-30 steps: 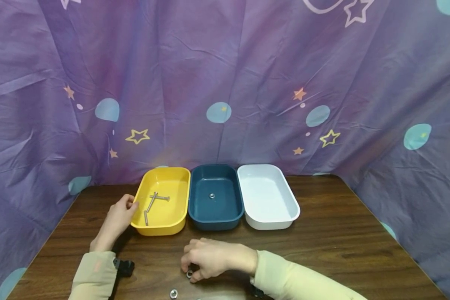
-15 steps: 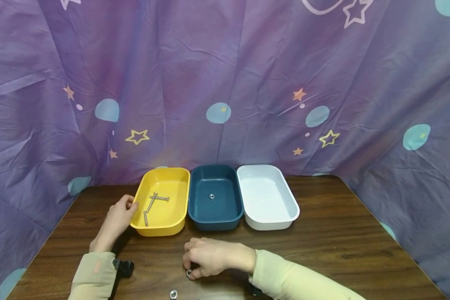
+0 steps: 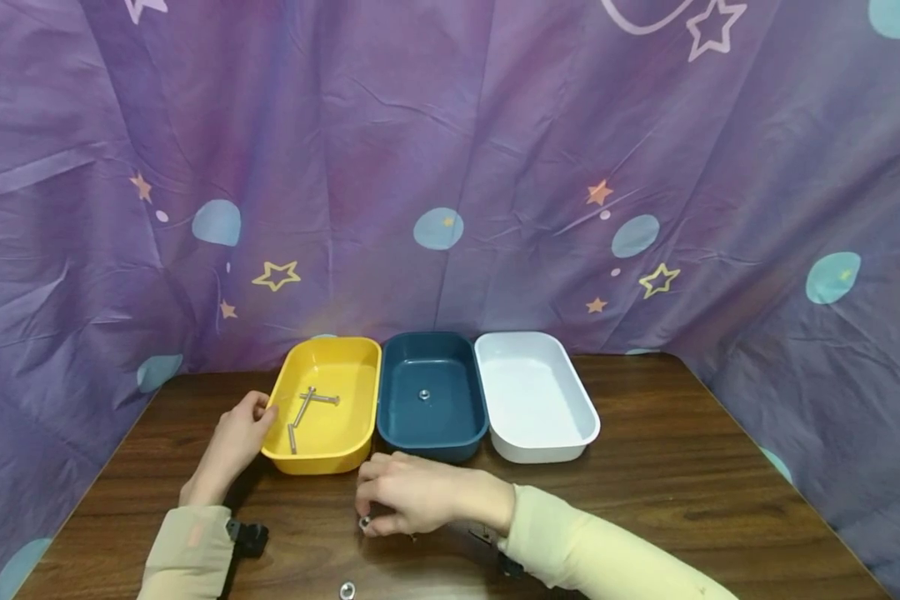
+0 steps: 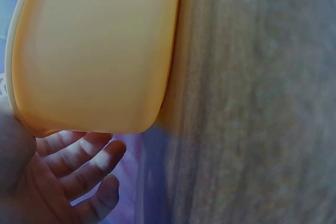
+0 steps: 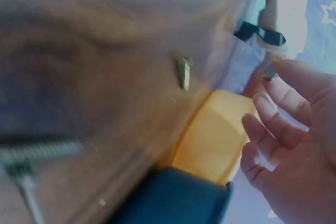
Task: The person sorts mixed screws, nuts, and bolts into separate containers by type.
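My left hand (image 3: pixel 236 433) grips the left rim of the yellow tray (image 3: pixel 322 462); in the left wrist view its fingers (image 4: pixel 89 166) lie along the tray's outer wall. Three metal bolts (image 3: pixel 302 407) lie in that tray. In front of the trays, my right hand (image 3: pixel 420 493) pinches a metal nut (image 3: pixel 364 522) between thumb and index finger. The right wrist view shows this nut (image 5: pixel 270 72) at the fingertips, the other fingers loosely bent. Another nut (image 3: pixel 347 590) lies on the table near the front edge of the view.
A dark blue tray (image 3: pixel 432 452) holding one nut (image 3: pixel 423 395) stands beside the yellow one, then a white tray (image 3: pixel 543 454). In the right wrist view, a small brassy piece (image 5: pixel 184 73) and blurred threaded metal pieces (image 5: pixel 42 150) lie on the table. A purple curtain (image 3: pixel 450 167) hangs behind.
My right hand has lifted the nut and moved slightly away from me and left, toward the trays. My left hand stays on the yellow tray's rim.
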A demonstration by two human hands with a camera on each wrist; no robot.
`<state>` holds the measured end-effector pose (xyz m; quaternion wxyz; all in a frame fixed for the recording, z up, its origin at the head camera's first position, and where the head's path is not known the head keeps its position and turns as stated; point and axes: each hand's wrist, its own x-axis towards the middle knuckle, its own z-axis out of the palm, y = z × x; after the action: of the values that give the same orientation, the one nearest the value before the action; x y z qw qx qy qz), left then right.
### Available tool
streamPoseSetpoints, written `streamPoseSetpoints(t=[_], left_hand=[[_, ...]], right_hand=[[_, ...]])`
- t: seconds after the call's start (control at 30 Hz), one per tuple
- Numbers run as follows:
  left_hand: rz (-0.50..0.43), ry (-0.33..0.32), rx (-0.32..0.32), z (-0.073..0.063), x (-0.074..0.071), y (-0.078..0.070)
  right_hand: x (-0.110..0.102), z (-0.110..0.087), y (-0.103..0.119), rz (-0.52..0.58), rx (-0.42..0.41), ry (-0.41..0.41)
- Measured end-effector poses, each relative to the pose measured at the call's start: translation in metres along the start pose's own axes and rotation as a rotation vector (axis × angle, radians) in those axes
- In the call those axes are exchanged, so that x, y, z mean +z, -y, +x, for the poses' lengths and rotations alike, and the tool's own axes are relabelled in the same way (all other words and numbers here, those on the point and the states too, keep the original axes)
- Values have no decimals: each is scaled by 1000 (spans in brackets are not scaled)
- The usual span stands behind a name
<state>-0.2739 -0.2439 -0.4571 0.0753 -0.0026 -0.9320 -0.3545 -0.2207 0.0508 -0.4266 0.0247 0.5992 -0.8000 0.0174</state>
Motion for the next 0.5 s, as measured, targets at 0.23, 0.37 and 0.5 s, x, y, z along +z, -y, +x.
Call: streamPoseSetpoints(t=[0.23, 0.37, 0.5], left_hand=[[-2, -4, 5, 1, 0, 0], [0, -2, 3, 1, 1, 1], [3, -8, 7, 0, 1, 2]], right_hand=[[-21, -1, -12, -8, 14, -74], [-32, -4, -23, 44, 52, -129], [-38, -9, -38, 115, 97, -196]])
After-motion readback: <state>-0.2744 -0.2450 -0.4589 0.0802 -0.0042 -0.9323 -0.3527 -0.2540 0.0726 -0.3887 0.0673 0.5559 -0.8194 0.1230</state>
